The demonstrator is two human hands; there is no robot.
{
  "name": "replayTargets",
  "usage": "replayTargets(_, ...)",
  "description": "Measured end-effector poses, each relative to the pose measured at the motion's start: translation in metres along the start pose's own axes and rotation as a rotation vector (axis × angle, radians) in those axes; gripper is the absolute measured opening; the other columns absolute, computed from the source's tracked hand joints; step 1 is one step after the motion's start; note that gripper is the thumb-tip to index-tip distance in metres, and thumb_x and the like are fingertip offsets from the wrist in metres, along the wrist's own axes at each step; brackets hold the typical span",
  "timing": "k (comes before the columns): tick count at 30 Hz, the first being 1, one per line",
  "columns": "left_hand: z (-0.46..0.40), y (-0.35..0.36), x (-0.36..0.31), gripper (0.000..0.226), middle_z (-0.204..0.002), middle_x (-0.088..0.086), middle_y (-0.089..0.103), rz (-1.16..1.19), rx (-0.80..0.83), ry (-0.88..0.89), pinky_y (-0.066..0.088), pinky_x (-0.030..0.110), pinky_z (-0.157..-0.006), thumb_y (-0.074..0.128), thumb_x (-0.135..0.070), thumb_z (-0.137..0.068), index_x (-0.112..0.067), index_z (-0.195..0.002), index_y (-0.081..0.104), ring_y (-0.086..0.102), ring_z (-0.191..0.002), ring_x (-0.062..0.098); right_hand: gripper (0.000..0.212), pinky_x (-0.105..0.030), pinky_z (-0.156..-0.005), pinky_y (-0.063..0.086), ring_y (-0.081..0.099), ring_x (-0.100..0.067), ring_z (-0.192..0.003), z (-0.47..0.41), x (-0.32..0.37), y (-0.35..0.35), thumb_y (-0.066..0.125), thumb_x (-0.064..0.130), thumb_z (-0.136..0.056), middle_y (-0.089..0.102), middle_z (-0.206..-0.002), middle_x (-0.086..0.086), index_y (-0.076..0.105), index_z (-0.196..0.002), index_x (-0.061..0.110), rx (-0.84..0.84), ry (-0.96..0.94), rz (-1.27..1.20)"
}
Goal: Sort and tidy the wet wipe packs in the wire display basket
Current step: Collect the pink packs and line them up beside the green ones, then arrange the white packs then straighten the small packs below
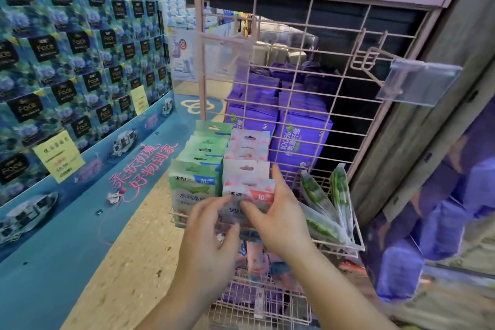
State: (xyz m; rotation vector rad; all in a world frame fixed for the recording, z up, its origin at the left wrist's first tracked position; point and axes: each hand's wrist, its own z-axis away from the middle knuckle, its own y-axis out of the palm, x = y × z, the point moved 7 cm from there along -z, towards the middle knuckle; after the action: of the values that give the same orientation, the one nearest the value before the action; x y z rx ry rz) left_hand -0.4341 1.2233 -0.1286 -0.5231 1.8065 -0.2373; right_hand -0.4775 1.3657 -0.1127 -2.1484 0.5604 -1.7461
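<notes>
Both hands (241,225) pinch a pink-topped wipe pack (250,199).

I read "Face" on the black labels of the blue tissue packs (80,43) stacked at left. A yellow price tag (58,156) there showed "15.90". The blue display base (80,195) carried pink script, "柔软初夏,好物到家". The purple packs (300,139) behind the pink wire grid (308,83) read "100%" and "80". The front pink wipe pack (251,197) and the green wipe pack (194,185) each showed "10".

2 bare forearms, no sleeves.
</notes>
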Motion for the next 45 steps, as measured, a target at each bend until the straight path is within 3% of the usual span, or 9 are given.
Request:
replayTargets(5,-0.019,0.017,0.001,0.063,-0.101,-0.003,0.044,-0.105,0.116,-0.066,0.041,0.028,-0.088,0.063,-0.026,-0.087,-0.030,-0.144,0.037,0.052,-0.096,0.012,0.071,-0.030,-0.100,0.046,0.054,0.001,-0.115,0.013,-0.009,-0.036,0.067,0.045,-0.077,0.053,-0.129,0.017,0.040,-0.141,0.029,-0.156,-0.012,0.046)
replayTargets(8,-0.020,0.025,0.000,0.073,-0.082,-0.003,0.048,-0.047,0.151,-0.128,0.040,0.029,-0.069,0.065,-0.028,-0.086,-0.035,-0.146,0.024,0.052,-0.075,0.013,0.051,-0.038,-0.091,0.046,0.057,-0.019,-0.107,0.030,-0.028,-0.087,0.066,0.051,-0.072,0.061,-0.111,0.006,0.060,-0.119,0.032,-0.343,0.005,0.543)
replayTargets(12,-0.010,0.037,-0.007,0.032,-0.077,-0.004,0.062,0.089,0.058,-0.101,0.045,0.026,-0.066,0.069,-0.012,-0.083,-0.036,-0.095,0.051,0.057,-0.069,0.006,0.036,-0.037,-0.079,0.042,0.056,-0.026,-0.101,0.032,-0.056,-0.103,0.059,0.053,-0.076,0.059,-0.100,0.003,0.064,-0.104,0.031,-0.137,0.228,1.000)
replayTargets(19,-0.014,0.092,-0.026,0.036,-0.113,-0.013,0.063,0.139,0.355,-0.176,0.047,0.019,-0.088,0.064,-0.021,-0.089,-0.023,-0.124,0.058,0.058,-0.093,-0.007,0.015,-0.028,-0.059,0.040,0.059,-0.012,-0.072,0.031,-0.076,-0.132,0.066,0.035,-0.083,0.066,-0.073,0.005,0.068,-0.077,0.021,-0.365,0.283,0.242)
replayTargets(23,-0.016,0.113,-0.046,0.031,-0.091,-0.023,0.064,0.407,0.420,-0.266,0.049,0.012,-0.081,0.063,-0.009,-0.089,-0.039,-0.092,0.055,0.060,-0.078,-0.019,0.011,-0.030,-0.065,0.049,0.060,-0.007,-0.064,0.045,-0.083,-0.132,0.067,0.026,-0.086,0.071,-0.071,0.000,0.068,-0.077,0.019,-0.433,0.274,-0.157)
replayTargets(26,-0.020,0.123,-0.042,0.023,-0.099,0.000,0.076,0.498,0.390,-0.311,0.055,0.038,-0.091,0.073,-0.025,-0.079,-0.022,-0.100,0.066,0.071,-0.093,0.011,0.008,-0.034,-0.072,0.052,0.063,-0.013,-0.071,0.046,-0.085,-0.117,0.067,0.017,-0.086,0.073,-0.079,-0.010,0.071,-0.081,0.012,-0.262,0.282,-0.343)
replayTargets(37,0.017,0.095,-0.024,0.021,-0.079,-0.001,0.074,0.366,0.249,-0.300,0.050,0.014,-0.055,0.076,-0.017,-0.078,-0.022,-0.092,0.061,0.069,-0.066,0.001,0.064,-0.037,-0.084,0.046,0.055,-0.031,-0.113,0.005,-0.085,-0.123,0.060,0.049,-0.078,0.055,-0.123,-0.009,0.041,-0.133,0.022,-0.052,0.269,0.661)
replayTargets(41,0.027,0.076,-0.013,0.065,-0.091,0.004,0.077,0.324,0.392,-0.290,0.057,0.041,-0.080,0.090,-0.048,-0.044,-0.017,-0.096,0.067,0.072,-0.089,0.025,0.044,-0.036,-0.080,0.043,0.050,-0.032,-0.108,0.004,-0.087,-0.117,0.058,0.037,-0.079,0.054,-0.120,-0.004,0.052,-0.120,0.024,-0.093,0.195,0.806)
replayTargets(45,0.011,0.036,0.003,0.037,-0.087,0.007,0.077,0.427,0.198,-0.328,0.060,0.026,-0.064,0.084,-0.007,-0.066,-0.012,-0.098,0.065,0.073,-0.081,0.027,0.021,-0.032,-0.070,0.045,0.060,-0.026,-0.088,0.009,-0.089,-0.134,0.056,0.031,-0.083,0.069,-0.089,0.000,0.068,-0.096,0.021,-0.292,0.170,0.465)
